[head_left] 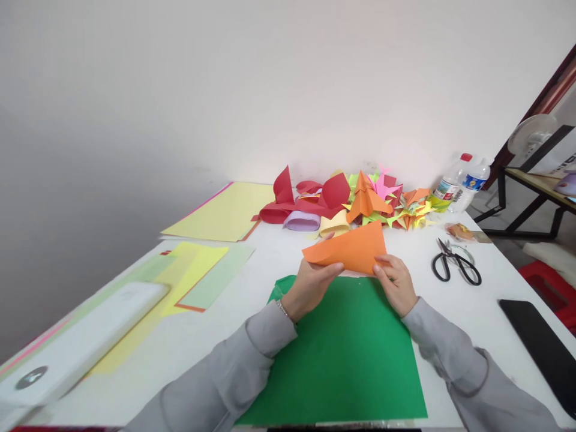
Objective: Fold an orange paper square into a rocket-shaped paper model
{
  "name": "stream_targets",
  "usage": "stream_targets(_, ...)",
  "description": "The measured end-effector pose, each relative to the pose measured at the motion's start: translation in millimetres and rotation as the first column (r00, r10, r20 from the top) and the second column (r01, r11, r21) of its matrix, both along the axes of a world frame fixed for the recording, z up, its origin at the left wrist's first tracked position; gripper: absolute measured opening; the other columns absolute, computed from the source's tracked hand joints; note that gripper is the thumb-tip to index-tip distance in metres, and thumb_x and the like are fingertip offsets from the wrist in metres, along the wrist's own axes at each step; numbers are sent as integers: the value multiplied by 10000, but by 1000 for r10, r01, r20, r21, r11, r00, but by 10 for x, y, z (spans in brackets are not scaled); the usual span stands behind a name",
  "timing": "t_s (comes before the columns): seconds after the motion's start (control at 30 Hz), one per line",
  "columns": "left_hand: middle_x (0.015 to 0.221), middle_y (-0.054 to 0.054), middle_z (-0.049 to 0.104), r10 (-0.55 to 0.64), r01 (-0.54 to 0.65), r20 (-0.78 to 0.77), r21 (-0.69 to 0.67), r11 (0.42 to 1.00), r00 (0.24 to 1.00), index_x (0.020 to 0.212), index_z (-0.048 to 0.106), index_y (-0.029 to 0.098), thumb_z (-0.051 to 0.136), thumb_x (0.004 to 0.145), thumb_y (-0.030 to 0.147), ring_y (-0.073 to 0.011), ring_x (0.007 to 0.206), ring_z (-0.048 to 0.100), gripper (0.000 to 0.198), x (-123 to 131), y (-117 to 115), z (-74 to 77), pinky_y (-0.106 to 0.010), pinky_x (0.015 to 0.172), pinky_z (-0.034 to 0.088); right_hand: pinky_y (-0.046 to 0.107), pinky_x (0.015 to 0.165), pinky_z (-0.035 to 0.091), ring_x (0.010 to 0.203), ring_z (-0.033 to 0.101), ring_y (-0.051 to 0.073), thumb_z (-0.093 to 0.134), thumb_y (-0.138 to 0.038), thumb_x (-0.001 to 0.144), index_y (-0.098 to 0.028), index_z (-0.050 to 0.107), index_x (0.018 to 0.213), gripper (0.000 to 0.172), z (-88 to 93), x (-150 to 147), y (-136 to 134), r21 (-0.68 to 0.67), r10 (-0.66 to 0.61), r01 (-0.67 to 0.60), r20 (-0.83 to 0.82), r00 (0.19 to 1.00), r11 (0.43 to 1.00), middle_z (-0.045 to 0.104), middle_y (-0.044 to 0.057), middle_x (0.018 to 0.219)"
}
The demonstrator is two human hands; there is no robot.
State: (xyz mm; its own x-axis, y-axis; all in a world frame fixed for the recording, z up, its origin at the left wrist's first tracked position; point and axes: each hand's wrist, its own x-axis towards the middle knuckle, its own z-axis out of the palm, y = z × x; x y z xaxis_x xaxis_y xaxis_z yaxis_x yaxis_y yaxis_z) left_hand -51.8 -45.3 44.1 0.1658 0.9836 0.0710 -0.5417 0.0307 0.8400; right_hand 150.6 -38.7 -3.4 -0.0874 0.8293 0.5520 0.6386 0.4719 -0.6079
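Note:
An orange paper (353, 247), folded or curled over, is held up between my two hands above the far edge of a green sheet (346, 354). My left hand (310, 285) grips its left part, thumb in front and fingers mostly hidden behind. My right hand (395, 282) pinches its lower right corner between thumb and fingers. Behind the orange paper lies a pile of folded paper pieces, among them red curled shapes (333, 195), an orange folded figure (366, 201) and a pale yellow loop (334, 224).
Black-handled scissors (455, 262) and a black flat object (540, 354) lie at the right. Two plastic bottles (470, 183) stand at the back right. Yellow sheets (216, 216), green strips (218, 279) and a long white device (85, 342) are at the left.

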Motion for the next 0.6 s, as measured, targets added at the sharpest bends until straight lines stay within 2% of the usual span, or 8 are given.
stream_targets(0.1, 1153, -74, 656, 27, -27, -13, -18, 999, 1000, 1277, 516, 216, 738, 676, 194, -257, 1174, 536, 641, 38, -11, 14, -377, 989, 445, 501, 964, 358, 1081, 540, 270, 495, -390, 884, -239, 690, 728, 291, 28, -34, -60, 64, 26, -31, 81, 996, 997, 654, 83, 1063)
stream_targets(0.17, 1125, -85, 671, 36, -36, 6, -13, 999, 999, 1243, 547, 186, 733, 683, 197, -263, 1140, 560, 591, 30, 11, 13, -382, 961, 461, 518, 998, 328, 1127, 512, 283, 528, -404, 863, -238, 683, 908, 231, 65, -36, -102, 94, 18, -28, 112, 994, 995, 623, 96, 1116)
stream_targets(0.23, 1134, -95, 667, 36, -35, 52, -15, 999, 998, 1210, 565, 166, 718, 701, 212, -270, 1121, 572, 534, -8, 55, -4, -389, 934, 477, 521, 1022, 313, 1198, 460, 297, 555, -446, 834, -230, 587, 1157, 390, 105, -17, -126, 98, -1, -5, 69, 998, 995, 541, 126, 1237)
stream_targets(0.33, 1087, -96, 684, 0, 15, 130, -114, 993, 992, 1096, 613, 146, 666, 748, 283, -265, 1049, 612, 378, -99, 143, -60, -373, 880, 506, 498, 1043, 317, 1288, 377, 287, 507, -504, 842, -226, 403, 1333, 574, 136, 32, -102, 35, -36, 45, -228, 973, 998, 405, 142, 1377)
stream_targets(0.4, 967, -73, 713, 26, 1, 121, -217, 976, 992, 989, 634, 149, 655, 748, 300, -235, 937, 651, 285, -145, 186, -103, -331, 818, 526, 467, 995, 383, 1242, 440, 270, 451, -544, 856, -242, 400, 1317, 553, 134, 55, -55, -75, -38, 0, -500, 865, 997, 427, 127, 1367)
stream_targets(0.43, 928, -59, 716, 34, -6, 111, -242, 970, 993, 971, 632, 156, 655, 748, 297, -213, 887, 660, 265, -154, 194, -120, -307, 790, 530, 445, 947, 426, 1172, 508, 263, 438, -570, 850, -248, 446, 1269, 529, 130, 58, -31, -148, -25, -84, -615, 788, 985, 488, 118, 1311)
stream_targets(0.53, 868, -38, 713, 15, 6, 71, -281, 960, 997, 926, 624, 160, 670, 744, 281, -171, 777, 661, 224, -112, 157, -144, -274, 737, 533, 407, 799, 501, 945, 632, 257, 385, -672, 814, -214, 586, 1065, 560, 130, 21, 5, -334, -43, -427, -825, 563, 840, 642, 116, 1037)
stream_targets(0.6, 814, -35, 708, -23, 31, 28, -303, 952, 999, 885, 624, 146, 701, 720, 253, -159, 711, 652, 211, -48, 94, -142, -267, 690, 534, 401, 754, 513, 852, 653, 251, 385, -698, 796, -198, 622, 985, 585, 145, -30, -5, -386, -66, -592, -870, 489, 707, 662, 113, 938)
